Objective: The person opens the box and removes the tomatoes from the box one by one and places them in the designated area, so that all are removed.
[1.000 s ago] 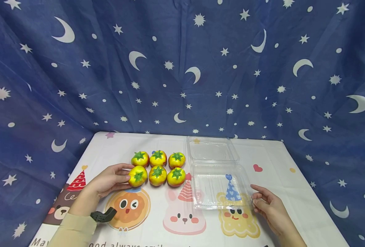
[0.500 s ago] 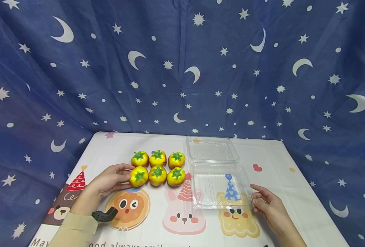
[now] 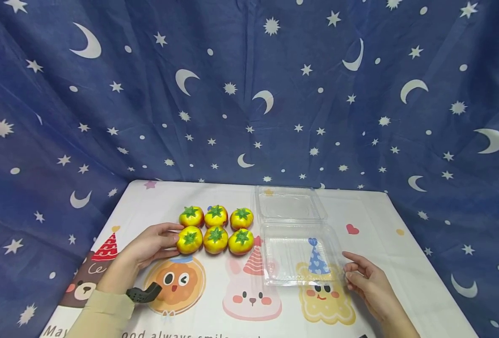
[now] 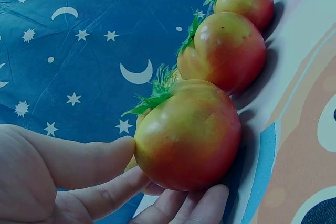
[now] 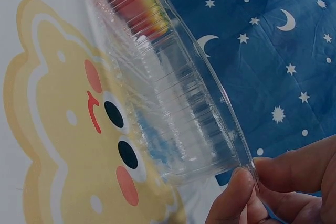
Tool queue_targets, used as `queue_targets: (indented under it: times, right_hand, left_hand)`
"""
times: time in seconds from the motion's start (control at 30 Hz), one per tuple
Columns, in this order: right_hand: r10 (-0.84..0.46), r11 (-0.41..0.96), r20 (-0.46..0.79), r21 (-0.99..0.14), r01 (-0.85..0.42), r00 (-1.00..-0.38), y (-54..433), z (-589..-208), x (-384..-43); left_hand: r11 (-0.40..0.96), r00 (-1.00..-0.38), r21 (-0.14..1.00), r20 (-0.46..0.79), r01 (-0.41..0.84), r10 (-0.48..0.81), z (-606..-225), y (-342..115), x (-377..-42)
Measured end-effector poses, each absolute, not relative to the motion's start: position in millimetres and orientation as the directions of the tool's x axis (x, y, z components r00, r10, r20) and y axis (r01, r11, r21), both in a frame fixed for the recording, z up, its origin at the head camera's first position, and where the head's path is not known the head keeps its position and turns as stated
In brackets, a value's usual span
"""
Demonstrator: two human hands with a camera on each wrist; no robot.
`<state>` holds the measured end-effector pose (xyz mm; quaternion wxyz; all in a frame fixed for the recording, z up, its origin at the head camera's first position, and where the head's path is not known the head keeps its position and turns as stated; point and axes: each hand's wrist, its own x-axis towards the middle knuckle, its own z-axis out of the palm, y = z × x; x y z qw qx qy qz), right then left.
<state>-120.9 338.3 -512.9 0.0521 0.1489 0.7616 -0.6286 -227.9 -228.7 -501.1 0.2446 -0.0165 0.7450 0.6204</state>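
Observation:
Several red-and-yellow tomatoes with green leafy tops stand in two rows on the left half of the table. My left hand (image 3: 154, 244) grips the near-left tomato (image 3: 189, 240). In the left wrist view its thumb (image 4: 100, 157) touches the side of that tomato (image 4: 189, 135), and fingertips (image 4: 212, 203) show along its lower edge. To the right lies a clear plastic clamshell box (image 3: 289, 253), its lid (image 3: 291, 205) folded back flat toward the curtain. My right hand (image 3: 369, 286) pinches the rim at the box's right side, thumb and finger meeting on the edge (image 5: 247, 153).
A white tablecloth (image 3: 401, 277) with printed cartoon figures covers the table. Behind it hangs a blue curtain (image 3: 215, 155) with moons and stars. The other front-row tomatoes (image 3: 215, 240) stand close beside the gripped one, and the back row (image 3: 191, 217) sits just behind.
The gripped tomato shifts and turns slightly under my left hand, first to the right, then a little back and away. My right hand and the box keep their place.

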Motion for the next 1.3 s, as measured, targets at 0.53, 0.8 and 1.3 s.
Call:
queue_targets:
  times: [0.53, 0.8, 1.3]
  right_hand:
    - [0.17, 0.185, -0.267, -0.937, 0.296, -0.949, 339, -512, -122]
    - [0.182, 0.186, -0.276, -0.933, 0.308, -0.944, 340, -514, -121]
    - [0.209, 0.24, -0.273, -0.916, 0.32, -0.939, 344, -512, -119]
  left_hand:
    - [0.249, -0.881, 0.917, -0.377, -0.312, 0.285, -500, -233, -227]
    - [0.285, -0.885, 0.904, -0.391, -0.318, 0.255, -500, -236, -227]
    - [0.374, -0.918, 0.879, -0.369, -0.296, 0.141, -490, -240, -226]
